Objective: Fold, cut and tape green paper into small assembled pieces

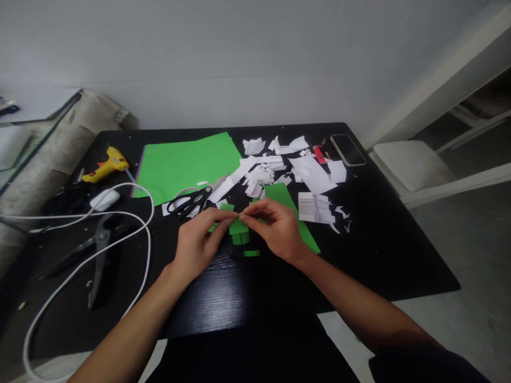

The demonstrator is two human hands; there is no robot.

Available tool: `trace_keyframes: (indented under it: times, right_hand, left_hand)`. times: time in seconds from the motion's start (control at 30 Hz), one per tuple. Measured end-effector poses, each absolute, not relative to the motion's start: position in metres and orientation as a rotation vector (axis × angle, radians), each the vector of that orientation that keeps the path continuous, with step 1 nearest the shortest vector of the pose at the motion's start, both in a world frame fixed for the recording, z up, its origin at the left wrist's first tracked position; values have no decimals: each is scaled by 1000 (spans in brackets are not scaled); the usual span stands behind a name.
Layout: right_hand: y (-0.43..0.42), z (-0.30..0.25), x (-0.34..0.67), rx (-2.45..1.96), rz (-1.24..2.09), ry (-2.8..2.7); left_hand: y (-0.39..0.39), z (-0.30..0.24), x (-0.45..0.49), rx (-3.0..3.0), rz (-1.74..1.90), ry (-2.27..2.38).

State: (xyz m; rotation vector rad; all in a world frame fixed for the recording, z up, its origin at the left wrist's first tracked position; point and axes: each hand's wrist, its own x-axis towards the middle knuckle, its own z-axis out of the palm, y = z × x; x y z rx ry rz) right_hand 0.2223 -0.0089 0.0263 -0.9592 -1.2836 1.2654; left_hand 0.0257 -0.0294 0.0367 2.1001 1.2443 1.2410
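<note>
Between my two hands is a small piece of green paper [238, 227], pinched at its upper edge. My left hand [199, 236] grips it with thumb and forefinger from the left. From the right, my right hand [277, 229] pinches the same edge, the fingertips of both hands nearly meeting. Just below the piece, a small green paper square with a dark line [240, 238] shows; I cannot tell if it is joined on. A thin green strip [251, 254] lies closer to me. Black-handled scissors [194, 201] rest beyond my left hand.
Large green sheets [187, 162] lie at the back left, beside a yellow glue gun [107, 165]. White paper scraps [261, 175] cover the back middle. A phone [348, 149] sits at the back right. Large shears [100, 250] and a looping white cable [148, 250] occupy the left.
</note>
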Motion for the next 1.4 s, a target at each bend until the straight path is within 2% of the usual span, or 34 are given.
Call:
trace_keyframes:
  times: [0.33,0.93,1.27,1.4]
  right_hand:
    - [-9,27,222,-951,1251,-1294]
    - [-3,30,232,-1043,1315,-1503]
    - [1,37,238,-1034,1361,-1533]
    - [2,37,240,-1032,1426,-1562]
  left_hand:
    - [-26,33,26,1920,1184,1360]
    - [-27,31,24,2202,1125,1288]
    - [-26,31,23,1999,1115,1321]
    - [-24,34,22,1804,1008,1287]
